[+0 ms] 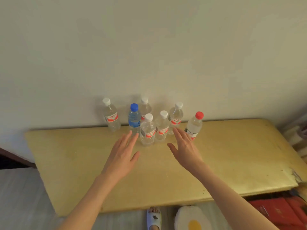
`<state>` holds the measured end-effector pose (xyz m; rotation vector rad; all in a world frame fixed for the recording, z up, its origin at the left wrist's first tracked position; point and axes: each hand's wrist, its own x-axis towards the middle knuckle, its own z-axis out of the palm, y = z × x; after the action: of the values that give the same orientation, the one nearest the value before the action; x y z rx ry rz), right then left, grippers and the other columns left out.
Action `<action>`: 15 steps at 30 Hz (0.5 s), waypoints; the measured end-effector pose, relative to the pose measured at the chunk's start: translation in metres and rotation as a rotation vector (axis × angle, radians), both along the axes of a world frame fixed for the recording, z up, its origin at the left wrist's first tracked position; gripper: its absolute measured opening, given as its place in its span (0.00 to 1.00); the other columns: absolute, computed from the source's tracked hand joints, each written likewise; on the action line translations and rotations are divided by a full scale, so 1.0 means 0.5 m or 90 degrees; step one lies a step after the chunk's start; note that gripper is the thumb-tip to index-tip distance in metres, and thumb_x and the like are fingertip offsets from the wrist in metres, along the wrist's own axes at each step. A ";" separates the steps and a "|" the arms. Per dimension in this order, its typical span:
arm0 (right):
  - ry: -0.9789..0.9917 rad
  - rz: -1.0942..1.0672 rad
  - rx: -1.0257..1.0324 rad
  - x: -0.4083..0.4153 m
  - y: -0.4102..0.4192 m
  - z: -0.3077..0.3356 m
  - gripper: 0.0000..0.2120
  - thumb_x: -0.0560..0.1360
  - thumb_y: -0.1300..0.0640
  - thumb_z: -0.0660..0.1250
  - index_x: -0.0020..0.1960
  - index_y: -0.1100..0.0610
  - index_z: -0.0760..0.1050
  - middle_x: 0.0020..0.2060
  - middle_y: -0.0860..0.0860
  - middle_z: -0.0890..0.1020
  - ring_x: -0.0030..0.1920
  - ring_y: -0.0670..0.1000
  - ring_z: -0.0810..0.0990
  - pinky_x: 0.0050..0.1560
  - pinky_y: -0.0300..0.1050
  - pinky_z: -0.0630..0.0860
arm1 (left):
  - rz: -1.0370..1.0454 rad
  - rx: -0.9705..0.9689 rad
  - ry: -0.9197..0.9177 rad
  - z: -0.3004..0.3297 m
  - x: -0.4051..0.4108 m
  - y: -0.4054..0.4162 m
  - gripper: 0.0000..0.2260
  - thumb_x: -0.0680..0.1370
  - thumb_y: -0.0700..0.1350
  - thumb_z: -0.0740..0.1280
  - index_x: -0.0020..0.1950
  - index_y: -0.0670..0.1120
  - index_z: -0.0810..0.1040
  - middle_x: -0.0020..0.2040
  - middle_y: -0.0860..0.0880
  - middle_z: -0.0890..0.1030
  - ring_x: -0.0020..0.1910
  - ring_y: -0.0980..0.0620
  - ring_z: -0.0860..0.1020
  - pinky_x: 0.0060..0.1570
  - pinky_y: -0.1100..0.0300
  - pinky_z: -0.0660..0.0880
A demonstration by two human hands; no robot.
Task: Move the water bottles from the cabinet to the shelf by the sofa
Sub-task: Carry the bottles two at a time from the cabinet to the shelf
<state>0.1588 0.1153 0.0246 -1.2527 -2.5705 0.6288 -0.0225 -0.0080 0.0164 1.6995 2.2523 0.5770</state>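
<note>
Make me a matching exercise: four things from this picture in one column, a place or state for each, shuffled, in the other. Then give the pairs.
Things:
1. blue-capped bottle
2. red-capped bottle
3. left hand
4. fried-egg cushion

Descriptions:
A. on the floor below the cabinet top's front edge
B. rightmost bottle
C. open, fingers reaching toward the bottles
D. second bottle from the left

Pairs: 1-D, 2-B, 3-C, 4-A

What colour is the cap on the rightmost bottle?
Red; the rightmost bottle's cap shows clearly in the head view.
</note>
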 end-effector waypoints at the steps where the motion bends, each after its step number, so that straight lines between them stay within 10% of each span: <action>1: 0.008 0.005 -0.005 -0.019 0.032 0.000 0.28 0.77 0.53 0.61 0.72 0.58 0.55 0.70 0.54 0.64 0.71 0.55 0.61 0.67 0.46 0.62 | 0.004 0.010 -0.001 0.000 -0.008 0.033 0.26 0.76 0.46 0.63 0.72 0.46 0.57 0.74 0.45 0.58 0.73 0.46 0.57 0.70 0.55 0.54; 15: -0.009 0.099 -0.028 -0.129 0.230 -0.059 0.20 0.74 0.65 0.62 0.65 0.60 0.66 0.61 0.58 0.74 0.60 0.60 0.71 0.54 0.54 0.72 | 0.067 0.033 -0.088 -0.041 -0.029 0.276 0.18 0.72 0.36 0.67 0.61 0.45 0.73 0.57 0.46 0.76 0.58 0.46 0.72 0.55 0.61 0.66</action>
<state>0.0945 0.2304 -0.0051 -1.0812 -2.6986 0.7130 -0.0372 0.1302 -0.0041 1.5208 2.2552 0.7578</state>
